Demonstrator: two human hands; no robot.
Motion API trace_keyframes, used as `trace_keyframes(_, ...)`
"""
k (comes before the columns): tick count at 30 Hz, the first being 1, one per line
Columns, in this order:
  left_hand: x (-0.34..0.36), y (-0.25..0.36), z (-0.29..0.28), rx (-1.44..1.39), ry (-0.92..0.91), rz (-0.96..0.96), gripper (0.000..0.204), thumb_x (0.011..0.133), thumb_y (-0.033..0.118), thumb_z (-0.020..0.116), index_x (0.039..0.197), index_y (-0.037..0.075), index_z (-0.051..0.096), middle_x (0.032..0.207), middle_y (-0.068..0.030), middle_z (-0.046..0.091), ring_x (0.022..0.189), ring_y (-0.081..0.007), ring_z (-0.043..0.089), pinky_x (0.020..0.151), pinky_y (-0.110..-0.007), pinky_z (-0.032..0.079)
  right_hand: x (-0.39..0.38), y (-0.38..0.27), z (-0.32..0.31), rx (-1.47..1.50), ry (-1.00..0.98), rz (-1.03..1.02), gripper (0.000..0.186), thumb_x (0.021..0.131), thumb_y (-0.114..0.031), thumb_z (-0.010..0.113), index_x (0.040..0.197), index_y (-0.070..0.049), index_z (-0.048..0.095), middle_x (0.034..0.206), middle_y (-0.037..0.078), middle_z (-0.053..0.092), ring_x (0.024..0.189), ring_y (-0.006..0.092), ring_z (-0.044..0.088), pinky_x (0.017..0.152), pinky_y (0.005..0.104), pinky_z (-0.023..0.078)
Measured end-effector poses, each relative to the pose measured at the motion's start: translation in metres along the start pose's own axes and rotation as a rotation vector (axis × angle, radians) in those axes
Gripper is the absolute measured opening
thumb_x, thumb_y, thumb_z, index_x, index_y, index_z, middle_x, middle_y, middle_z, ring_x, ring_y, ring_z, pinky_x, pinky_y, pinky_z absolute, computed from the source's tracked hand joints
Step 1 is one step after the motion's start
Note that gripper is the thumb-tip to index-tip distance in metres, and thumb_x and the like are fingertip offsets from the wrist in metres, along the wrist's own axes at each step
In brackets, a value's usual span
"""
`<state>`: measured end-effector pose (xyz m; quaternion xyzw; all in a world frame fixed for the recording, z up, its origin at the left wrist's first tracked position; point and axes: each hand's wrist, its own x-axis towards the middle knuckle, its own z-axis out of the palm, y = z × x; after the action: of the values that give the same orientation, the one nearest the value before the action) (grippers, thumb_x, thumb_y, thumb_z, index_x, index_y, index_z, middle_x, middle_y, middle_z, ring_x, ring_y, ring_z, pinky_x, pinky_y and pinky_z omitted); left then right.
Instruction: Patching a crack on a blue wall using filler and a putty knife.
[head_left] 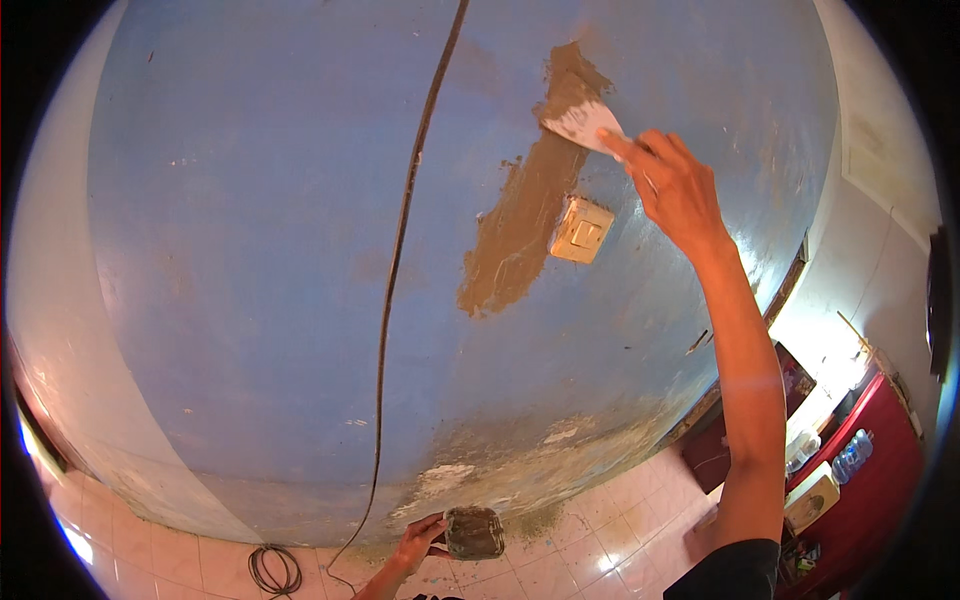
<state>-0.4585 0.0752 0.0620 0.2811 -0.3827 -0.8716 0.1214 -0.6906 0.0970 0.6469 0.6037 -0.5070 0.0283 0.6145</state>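
Note:
My right hand (675,185) is raised to the blue wall (270,200), its fingers wrapped round the handle of a putty knife (585,122). The wide pale blade lies against the upper part of a long brown filler patch (525,225) that slants down to the left. Just right of the patch sits a light switch (582,230) with brown smears on its edges. Low down, my left hand (420,545) grips a small dark container (475,533) by its left side. Brown stuff coats the container; how much it holds I cannot make out.
A black cable (400,230) hangs down the wall to the floor, near a coil of cable (274,570). The wall's base has peeling, stained paint (450,475). To the right stands a red cabinet (870,490) with a water bottle (852,457). Pale tiles (180,560) cover the floor.

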Motion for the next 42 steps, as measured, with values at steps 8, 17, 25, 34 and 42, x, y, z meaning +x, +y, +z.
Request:
trace_keyframes(8, -0.01, 0.003, -0.003, -0.036, 0.007, -0.029, 0.057, 0.101, 0.027, 0.066, 0.147, -0.004, 0.05, 0.132, -0.0202, 0.063, 0.1, -0.0311, 0.073, 0.071, -0.044, 0.068, -0.053, 0.026, -0.026, -0.122, -0.148, 0.09, 0.054, 0.088, 0.0, 0.069, 0.135, -0.028, 0.067, 0.094, -0.001, 0.059, 0.085, 0.0192, 0.059, 0.061, 0.0346, 0.055)
trace_keyframes(17, -0.004, -0.002, -0.001, -0.026, 0.017, 0.003, 0.055, 0.102, 0.027, 0.064, 0.145, -0.004, 0.051, 0.131, -0.0194, 0.065, 0.096, -0.031, 0.074, 0.071, -0.044, 0.068, 0.034, 0.015, -0.025, 0.06, 0.075, 0.112, 0.053, 0.09, -0.002, 0.069, 0.135, -0.028, 0.066, 0.096, -0.001, 0.061, 0.087, 0.0193, 0.06, 0.069, 0.0358, 0.055)
trace_keyframes(25, -0.007, -0.001, -0.004, -0.024, 0.073, -0.027, 0.057, 0.103, 0.029, 0.063, 0.148, -0.004, 0.048, 0.137, -0.0205, 0.061, 0.098, -0.0323, 0.074, 0.073, -0.046, 0.068, 0.03, 0.025, 0.005, 0.043, 0.062, 0.131, 0.055, 0.09, -0.002, 0.069, 0.137, -0.031, 0.066, 0.093, 0.0, 0.058, 0.085, 0.0206, 0.059, 0.074, 0.0369, 0.055)
trace_keyframes(34, -0.012, 0.009, -0.009, -0.06, 0.045, -0.067, 0.074, 0.097, 0.03, 0.073, 0.151, -0.008, 0.04, 0.151, -0.025, 0.048, 0.124, -0.036, 0.062, 0.073, -0.047, 0.068, 0.022, 0.034, -0.019, 0.096, 0.098, 0.186, 0.054, 0.091, -0.002, 0.069, 0.137, -0.03, 0.065, 0.091, 0.004, 0.059, 0.086, 0.0228, 0.06, 0.074, 0.0395, 0.054)
trace_keyframes(42, -0.006, 0.008, -0.008, 0.007, 0.077, -0.065, 0.065, 0.101, 0.032, 0.066, 0.151, -0.004, 0.044, 0.147, -0.0243, 0.053, 0.11, -0.0328, 0.071, 0.072, -0.044, 0.069, 0.048, 0.029, 0.003, 0.08, 0.066, 0.231, 0.051, 0.093, -0.006, 0.068, 0.137, -0.031, 0.066, 0.092, 0.003, 0.059, 0.086, 0.0243, 0.06, 0.075, 0.0398, 0.054)
